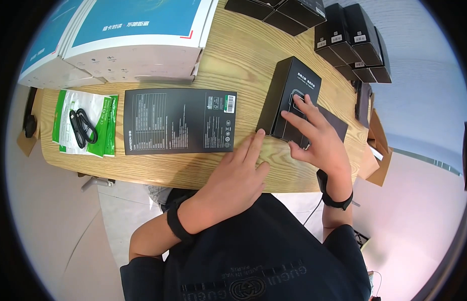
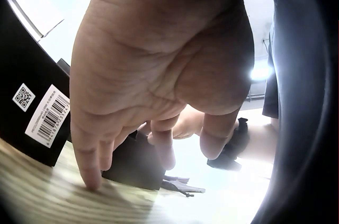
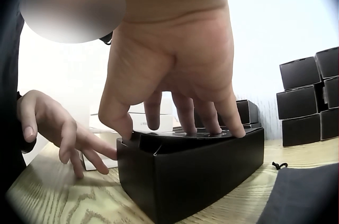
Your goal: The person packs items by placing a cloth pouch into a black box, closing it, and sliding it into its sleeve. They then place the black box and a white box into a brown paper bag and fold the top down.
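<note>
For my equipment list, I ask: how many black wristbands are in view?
2: one wristband just behind the left hand, another wristband just behind the right hand. No others show.

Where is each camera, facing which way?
Head: on the head, facing forward and down at the table; shows left hand, right hand, shirt.
Left wrist: worn there, facing past left hand toward a barcode label.
Right wrist: worn there, facing beneath right hand at a black box.
Head and right wrist share that box, both hands.
</note>
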`<action>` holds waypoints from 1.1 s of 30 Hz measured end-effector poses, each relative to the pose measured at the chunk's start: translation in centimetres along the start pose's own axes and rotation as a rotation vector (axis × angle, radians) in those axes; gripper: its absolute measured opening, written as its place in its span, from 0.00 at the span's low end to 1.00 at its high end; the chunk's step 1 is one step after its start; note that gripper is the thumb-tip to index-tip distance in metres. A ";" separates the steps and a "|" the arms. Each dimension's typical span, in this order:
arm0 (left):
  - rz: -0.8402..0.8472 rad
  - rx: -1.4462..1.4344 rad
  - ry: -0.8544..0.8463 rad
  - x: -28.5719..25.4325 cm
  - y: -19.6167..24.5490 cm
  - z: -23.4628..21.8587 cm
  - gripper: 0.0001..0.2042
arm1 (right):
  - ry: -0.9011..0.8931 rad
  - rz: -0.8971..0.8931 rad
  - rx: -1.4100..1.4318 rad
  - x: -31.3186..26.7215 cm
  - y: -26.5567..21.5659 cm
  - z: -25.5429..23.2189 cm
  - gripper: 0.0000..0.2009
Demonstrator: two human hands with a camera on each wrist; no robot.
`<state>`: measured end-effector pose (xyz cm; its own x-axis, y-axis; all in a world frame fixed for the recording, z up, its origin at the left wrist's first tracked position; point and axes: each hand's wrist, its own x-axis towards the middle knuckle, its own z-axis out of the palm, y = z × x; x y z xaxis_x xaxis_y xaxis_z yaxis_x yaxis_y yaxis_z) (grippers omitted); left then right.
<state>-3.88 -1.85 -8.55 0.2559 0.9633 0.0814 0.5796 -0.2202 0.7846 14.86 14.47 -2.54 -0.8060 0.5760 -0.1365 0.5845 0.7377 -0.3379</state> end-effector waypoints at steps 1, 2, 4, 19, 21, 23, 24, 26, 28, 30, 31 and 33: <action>-0.003 0.001 0.000 0.0 0.0 0.0 0.15 | -0.008 -0.016 -0.019 -0.1 0.1 0.1 0.32; -0.002 -0.001 -0.010 0.0 0.0 -0.1 0.15 | -0.015 -0.031 -0.038 -0.1 0.3 0.3 0.32; -0.006 0.000 -0.024 0.0 0.0 0.0 0.15 | -0.034 -0.061 -0.052 -0.3 0.8 0.3 0.33; -0.004 0.034 0.041 -2.7 2.2 -7.1 0.15 | -0.004 0.055 -0.276 -2.1 -1.3 2.4 0.38; 0.024 0.028 0.103 -3.4 2.2 -9.0 0.18 | 0.103 0.042 -0.237 -1.8 -1.9 1.8 0.37; -0.037 0.122 0.170 -4.1 1.7 -10.0 0.19 | 0.128 0.085 -0.213 -1.2 -2.2 2.6 0.37; -0.094 0.214 0.244 -4.4 1.4 -10.4 0.20 | 0.152 0.125 -0.195 -0.8 -2.4 3.2 0.36; -0.175 0.303 0.260 -4.8 0.5 -10.3 0.25 | 0.108 0.160 -0.234 -0.6 -2.2 4.6 0.34; -0.408 0.649 0.175 -5.0 0.1 -10.1 0.31 | -0.010 -0.075 -0.121 -0.7 -1.8 3.0 0.29; -0.441 0.633 0.108 -6.1 -0.5 -10.1 0.35 | -0.058 -0.193 -0.006 -1.4 0.6 1.8 0.23; -0.457 0.597 0.094 -6.6 -0.6 -10.2 0.37 | 0.034 -0.254 0.081 -1.9 1.6 1.9 0.21; -0.453 0.532 0.130 -7.2 -1.1 -10.7 0.41 | 0.175 -0.262 0.147 -2.5 2.4 2.3 0.23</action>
<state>-14.65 -6.88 -3.41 -0.1750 0.9810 -0.0836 0.9148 0.1934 0.3547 18.10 14.00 -5.16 -0.8911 0.4347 0.1303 0.3297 0.8175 -0.4721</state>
